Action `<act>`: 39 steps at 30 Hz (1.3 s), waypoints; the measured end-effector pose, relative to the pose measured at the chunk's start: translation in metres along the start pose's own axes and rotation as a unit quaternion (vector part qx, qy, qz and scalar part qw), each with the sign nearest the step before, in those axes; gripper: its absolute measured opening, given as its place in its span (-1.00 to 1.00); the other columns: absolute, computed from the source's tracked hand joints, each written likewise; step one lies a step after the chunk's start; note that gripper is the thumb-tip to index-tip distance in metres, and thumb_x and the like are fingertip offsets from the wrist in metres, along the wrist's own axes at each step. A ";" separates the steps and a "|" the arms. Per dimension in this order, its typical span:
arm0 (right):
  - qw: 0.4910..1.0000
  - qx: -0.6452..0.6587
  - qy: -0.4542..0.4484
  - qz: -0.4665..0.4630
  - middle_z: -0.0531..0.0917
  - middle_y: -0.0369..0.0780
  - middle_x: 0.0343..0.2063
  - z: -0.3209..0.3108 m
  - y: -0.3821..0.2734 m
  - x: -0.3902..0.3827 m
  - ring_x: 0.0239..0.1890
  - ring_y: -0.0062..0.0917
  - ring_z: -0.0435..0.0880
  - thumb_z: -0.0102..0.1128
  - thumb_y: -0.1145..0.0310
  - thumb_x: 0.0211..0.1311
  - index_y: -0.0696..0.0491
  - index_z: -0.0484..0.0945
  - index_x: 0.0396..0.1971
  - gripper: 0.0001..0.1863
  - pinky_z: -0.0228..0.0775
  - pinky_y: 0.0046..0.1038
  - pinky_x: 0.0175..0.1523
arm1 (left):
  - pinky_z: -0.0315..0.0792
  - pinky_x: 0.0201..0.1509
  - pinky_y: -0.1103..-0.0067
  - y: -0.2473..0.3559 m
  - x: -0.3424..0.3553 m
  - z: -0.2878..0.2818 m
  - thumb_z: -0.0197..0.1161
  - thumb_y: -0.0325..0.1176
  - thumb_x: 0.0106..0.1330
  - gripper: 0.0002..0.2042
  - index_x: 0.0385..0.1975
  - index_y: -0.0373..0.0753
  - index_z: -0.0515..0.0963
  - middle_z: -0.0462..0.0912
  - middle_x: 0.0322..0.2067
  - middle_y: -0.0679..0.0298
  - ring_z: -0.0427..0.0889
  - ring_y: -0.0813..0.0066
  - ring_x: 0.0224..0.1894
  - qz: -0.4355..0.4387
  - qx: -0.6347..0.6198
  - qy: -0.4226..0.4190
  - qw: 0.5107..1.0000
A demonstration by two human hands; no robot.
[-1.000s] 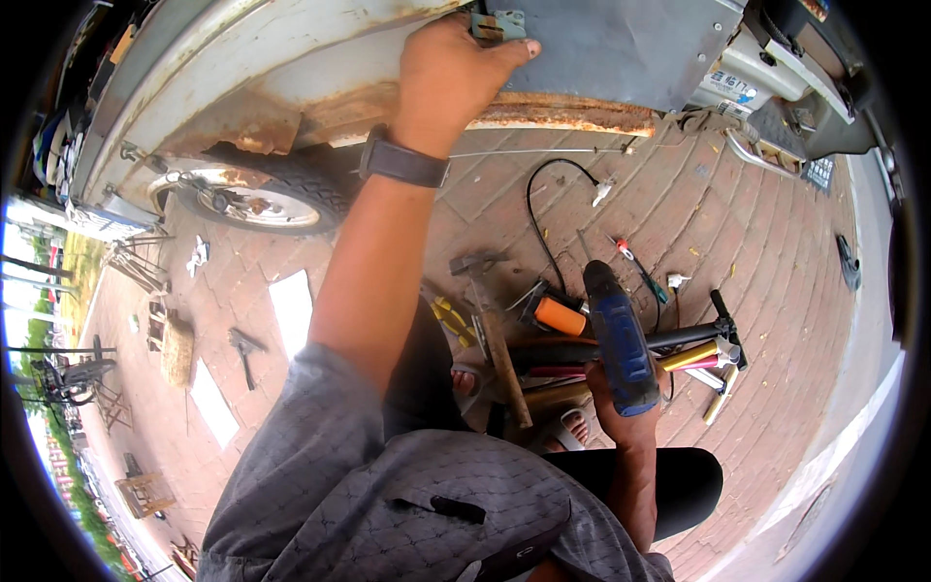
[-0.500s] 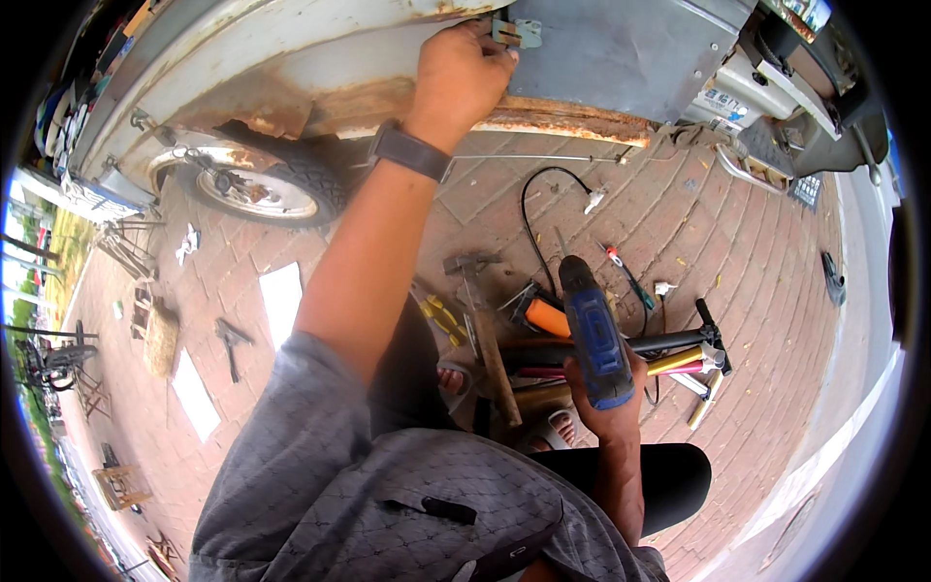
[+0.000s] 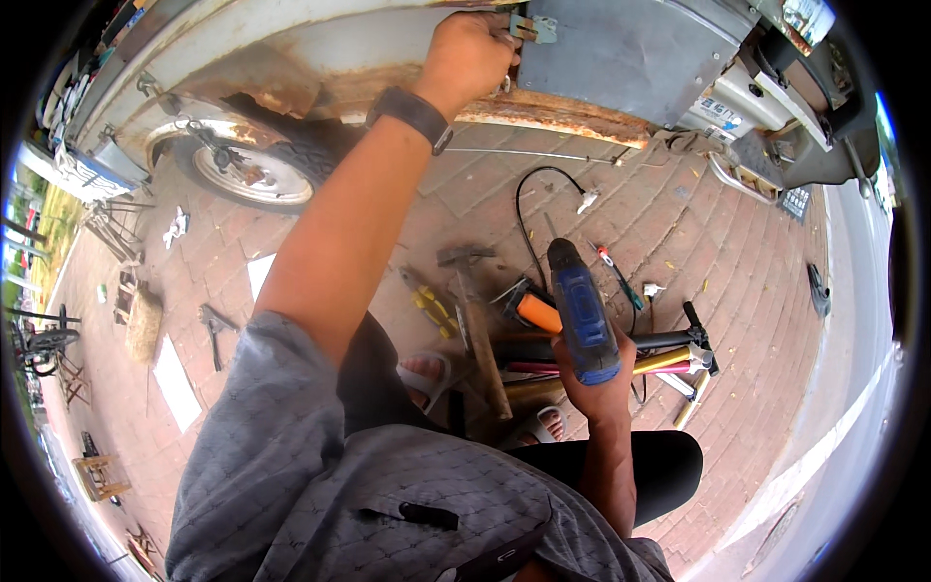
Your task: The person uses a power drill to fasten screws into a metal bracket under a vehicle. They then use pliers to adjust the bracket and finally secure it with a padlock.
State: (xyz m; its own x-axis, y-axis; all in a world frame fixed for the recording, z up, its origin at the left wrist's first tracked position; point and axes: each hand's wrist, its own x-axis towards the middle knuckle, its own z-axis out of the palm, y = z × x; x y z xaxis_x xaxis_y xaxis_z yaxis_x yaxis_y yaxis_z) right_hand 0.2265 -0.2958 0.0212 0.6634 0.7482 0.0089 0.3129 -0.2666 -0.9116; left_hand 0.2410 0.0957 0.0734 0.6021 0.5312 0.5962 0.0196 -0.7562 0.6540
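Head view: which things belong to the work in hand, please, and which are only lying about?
Apparently in use:
blue-black drill, in the right hand
metal plate, beside the left hand
grey panel

Apparently just lying about:
hammer
yellow-handled pliers
white sheets

The head view looks steeply down from the wearer's head, through the left of two fisheye lenses worn side by side. The blue drill (image 3: 585, 310) sits near its middle, slightly right — quite close to the lens. Closer still is the grey shirt (image 3: 388, 485), below and left of the drill. Beyond the drill, at the top, rises the grey metal panel (image 3: 621, 58); far left of it the wide lens catches a distant bicycle (image 3: 48, 339) — near the dark, curving rim.
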 end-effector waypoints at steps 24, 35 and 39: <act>0.954 -0.290 -0.078 -0.013 0.64 -0.02 -0.52 0.066 0.049 0.006 -0.39 -0.01 0.66 0.40 0.17 -0.06 0.05 0.50 -0.24 -0.59 0.46 -0.05 -0.30 | 0.66 -0.18 0.40 0.030 -0.007 -0.002 0.02 -0.52 0.42 -0.84 -0.15 -0.47 0.50 0.65 -0.23 0.02 0.69 0.21 -0.21 -0.310 -0.507 0.003 0.804; 0.908 -0.409 -0.082 0.051 0.66 0.01 -0.33 0.121 0.108 0.021 -0.22 -0.02 0.67 0.37 0.14 -0.04 0.10 0.47 -0.03 -0.42 0.49 -0.06 -0.09 | 0.64 -0.28 0.49 0.033 -0.003 -0.003 0.06 -0.53 0.36 -0.84 -0.27 -0.52 0.53 0.65 -0.30 0.03 0.68 0.27 -0.32 -0.250 -0.460 0.014 0.852; 0.906 -0.406 -0.099 0.057 0.67 0.01 -0.30 0.136 0.120 0.032 -0.20 -0.01 0.67 0.35 0.18 -0.04 0.16 0.44 -0.05 -0.44 0.49 -0.07 -0.04 | 0.64 -0.27 0.49 0.033 -0.004 -0.004 0.07 -0.54 0.35 -0.86 -0.28 -0.52 0.53 0.65 -0.32 0.04 0.67 0.28 -0.35 -0.250 -0.468 0.018 0.847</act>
State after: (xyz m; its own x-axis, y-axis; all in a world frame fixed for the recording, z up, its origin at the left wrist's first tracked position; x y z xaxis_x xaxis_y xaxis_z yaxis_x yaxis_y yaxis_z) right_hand 0.1932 -0.2209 -0.1432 0.6127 0.7608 -0.2141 0.7011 -0.6482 -0.2971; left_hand 0.2359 0.0704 0.0942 0.6800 0.7200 0.1383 -0.3874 0.1927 0.9015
